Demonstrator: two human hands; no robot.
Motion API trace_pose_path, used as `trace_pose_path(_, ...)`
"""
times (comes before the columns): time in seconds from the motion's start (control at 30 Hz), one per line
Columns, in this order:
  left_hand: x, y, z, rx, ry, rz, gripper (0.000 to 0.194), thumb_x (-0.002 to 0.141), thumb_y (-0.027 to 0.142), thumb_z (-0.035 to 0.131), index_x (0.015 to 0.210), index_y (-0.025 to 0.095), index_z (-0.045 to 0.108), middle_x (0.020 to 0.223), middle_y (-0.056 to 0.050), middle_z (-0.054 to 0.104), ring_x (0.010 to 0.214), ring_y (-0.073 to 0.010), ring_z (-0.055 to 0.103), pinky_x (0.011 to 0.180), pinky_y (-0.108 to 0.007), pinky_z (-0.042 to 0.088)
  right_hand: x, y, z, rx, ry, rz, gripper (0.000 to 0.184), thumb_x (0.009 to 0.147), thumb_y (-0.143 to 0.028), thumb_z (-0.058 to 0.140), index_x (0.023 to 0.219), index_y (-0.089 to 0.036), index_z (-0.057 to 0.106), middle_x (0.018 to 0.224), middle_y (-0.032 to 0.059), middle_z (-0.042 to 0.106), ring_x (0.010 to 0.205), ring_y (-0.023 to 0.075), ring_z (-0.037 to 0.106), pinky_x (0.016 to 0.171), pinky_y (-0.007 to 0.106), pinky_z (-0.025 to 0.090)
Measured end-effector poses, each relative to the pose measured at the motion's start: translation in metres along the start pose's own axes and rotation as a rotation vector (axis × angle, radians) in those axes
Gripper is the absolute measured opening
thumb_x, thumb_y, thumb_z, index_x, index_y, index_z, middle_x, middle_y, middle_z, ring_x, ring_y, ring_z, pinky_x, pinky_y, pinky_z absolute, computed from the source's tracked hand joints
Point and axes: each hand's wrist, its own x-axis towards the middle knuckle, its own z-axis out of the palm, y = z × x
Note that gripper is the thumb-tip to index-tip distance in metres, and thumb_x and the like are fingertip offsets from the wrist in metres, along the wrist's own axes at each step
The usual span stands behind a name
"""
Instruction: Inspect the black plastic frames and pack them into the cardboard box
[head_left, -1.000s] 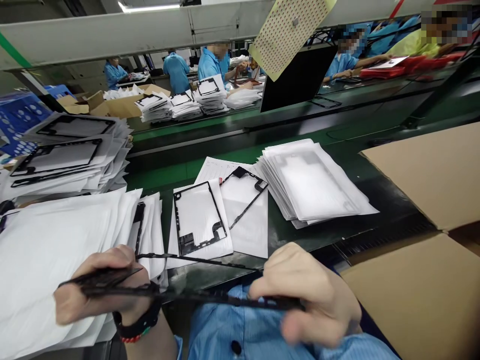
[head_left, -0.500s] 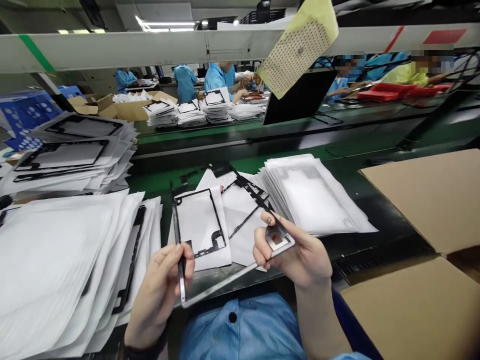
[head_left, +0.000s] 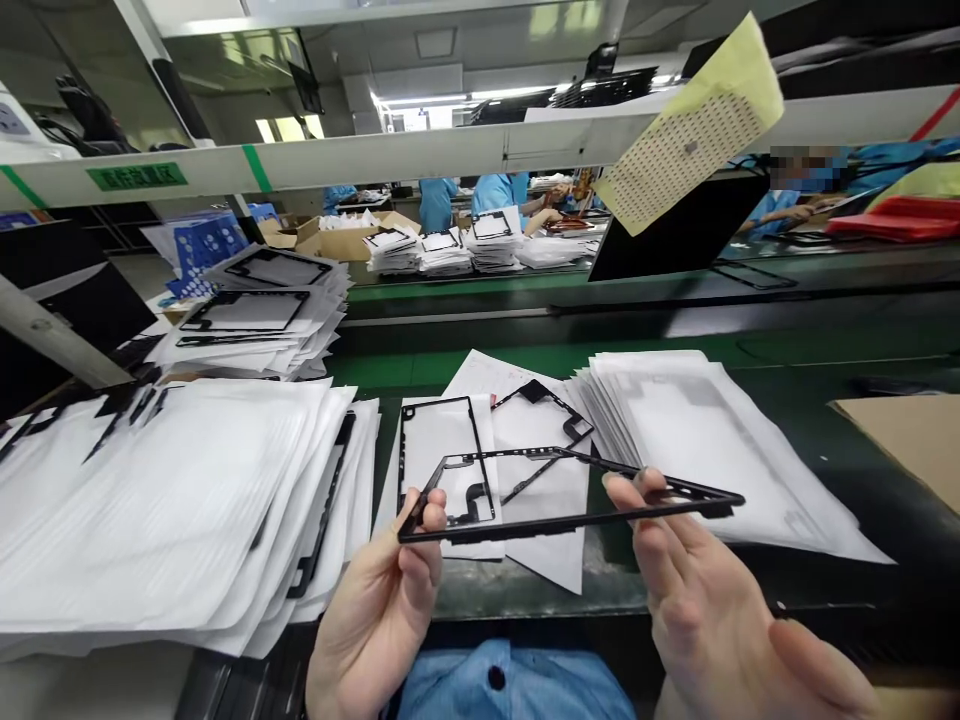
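Note:
A thin black tablet bezel frame (head_left: 525,528) is held up in front of me, tilted nearly edge-on, with a long bar toward me. My left hand (head_left: 382,600) pinches its left corner between thumb and fingers. Fingers of my right hand (head_left: 705,600) hook round the right part of the long bar, while the thumb sticks out to the side. Beneath it, a second black frame (head_left: 402,450) lies on a white sheet on the bench. Beside that, another black frame (head_left: 589,430) lies askew on white sheets (head_left: 551,555).
Stacked white foam sleeves (head_left: 187,500) stand at left, with more sleeves and frames (head_left: 247,345) behind. Another sleeve pile (head_left: 675,420) lies right of the frames. A cardboard flap (head_left: 907,440) juts in at right. A shelf rail (head_left: 420,150) with a hanging yellow sheet (head_left: 694,130) crosses ahead; co-workers sit beyond.
The held frame has turned from a steep tilt, silvery edge toward me, to nearly level with its black side showing. My right hand has moved right and its thumb has come away. The view swung left.

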Motion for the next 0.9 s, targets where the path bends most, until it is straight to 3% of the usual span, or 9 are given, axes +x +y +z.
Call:
trace_pose_path(0.1, -0.004, 0.0, 0.001, 0.031, -0.209, -0.047, 0.044, 0.102, 0.001, 0.027, 0.102, -0.002, 0.071, 0.089, -0.015, 0.079, 0.075, -0.0056, 0.075, 0.072, -0.005, 0.054, -0.001, -0.001, 0.0, 0.0, -0.011, 0.027, 0.067, 0.094, -0.069, 0.027, 0.146, -0.03, 0.046, 0.144, 0.0187, 0.053, 0.105, 0.0241, 0.072, 0.043, 0.019, 0.054)
trace_pose_path(0.2, -0.009, -0.002, 0.005, 0.06, -0.321, -0.07, 0.033, 0.1, -0.001, 0.038, 0.107, -0.002, 0.07, 0.095, -0.013, 0.079, 0.083, -0.0059, 0.075, 0.076, -0.003, 0.053, -0.002, -0.003, 0.001, -0.023, 0.019, 0.012, 0.061, 0.096, -0.065, 0.03, 0.145, -0.034, 0.048, 0.143, 0.0177, 0.055, 0.092, 0.0224, 0.075, 0.034, 0.018, 0.047)
trace_pose_path(0.4, -0.012, -0.005, 0.007, 0.042, -0.362, -0.09, 0.026, 0.099, 0.0, 0.045, 0.11, -0.001, 0.068, 0.098, -0.01, 0.079, 0.082, -0.0002, 0.073, 0.075, 0.003, 0.048, -0.01, 0.005, -0.011, -0.043, 0.079, 0.087, 0.047, 0.104, -0.045, 0.021, 0.144, -0.044, 0.046, 0.141, 0.0134, 0.057, 0.082, 0.0172, 0.075, 0.028, 0.015, 0.037)
trace_pose_path(0.5, -0.012, -0.006, 0.007, 0.072, -0.368, -0.081, 0.021, 0.096, 0.002, 0.052, 0.107, 0.002, 0.071, 0.096, -0.008, 0.08, 0.08, -0.0004, 0.074, 0.073, 0.003, 0.049, -0.01, 0.006, -0.017, 0.065, 0.049, 0.129, 0.052, 0.098, -0.059, 0.032, 0.146, -0.041, 0.044, 0.146, 0.0144, 0.052, 0.088, 0.0208, 0.075, 0.034, 0.017, 0.046)
trace_pose_path(0.6, -0.016, -0.008, 0.009, 0.149, -0.316, -0.011, 0.014, 0.09, 0.009, 0.067, 0.101, 0.008, 0.075, 0.092, -0.006, 0.08, 0.074, -0.0024, 0.074, 0.066, 0.0, 0.052, 0.001, 0.0, -0.007, 0.32, -0.03, 0.251, 0.068, 0.089, -0.071, 0.047, 0.145, -0.034, 0.048, 0.154, 0.0122, 0.042, 0.111, 0.0223, 0.068, 0.063, 0.021, 0.061)
trace_pose_path(0.7, -0.022, -0.015, 0.018, 0.288, -0.159, 0.124, 0.012, 0.08, 0.016, 0.079, 0.092, 0.011, 0.078, 0.087, -0.005, 0.08, 0.068, -0.0036, 0.073, 0.059, -0.001, 0.051, 0.022, -0.009, 0.016, 0.61, -0.03, 0.43, 0.064, 0.084, -0.065, 0.065, 0.133, -0.025, 0.061, 0.155, 0.0099, 0.043, 0.123, 0.0157, 0.061, 0.092, 0.018, 0.054)
trace_pose_path(0.8, -0.025, -0.026, 0.028, 0.407, -0.051, 0.29, 0.018, 0.069, 0.022, 0.087, 0.083, 0.014, 0.08, 0.079, -0.003, 0.08, 0.059, -0.0048, 0.071, 0.053, -0.003, 0.051, 0.041, -0.009, 0.04, 0.825, -0.04, 0.467, 0.055, 0.083, -0.058, 0.071, 0.121, -0.018, 0.069, 0.143, 0.0107, 0.057, 0.118, 0.0124, 0.064, 0.093, 0.014, 0.051)
trace_pose_path(0.9, -0.023, -0.038, 0.032, 0.473, -0.019, 0.407, 0.02, 0.062, 0.028, 0.091, 0.076, 0.018, 0.081, 0.073, -0.002, 0.079, 0.053, -0.0067, 0.07, 0.049, -0.004, 0.051, 0.05, 0.0, 0.053, 0.954, -0.097, 0.487, 0.053, 0.085, -0.057, 0.069, 0.117, -0.015, 0.071, 0.136, 0.011, 0.063, 0.115, 0.0141, 0.067, 0.092, 0.017, 0.053)
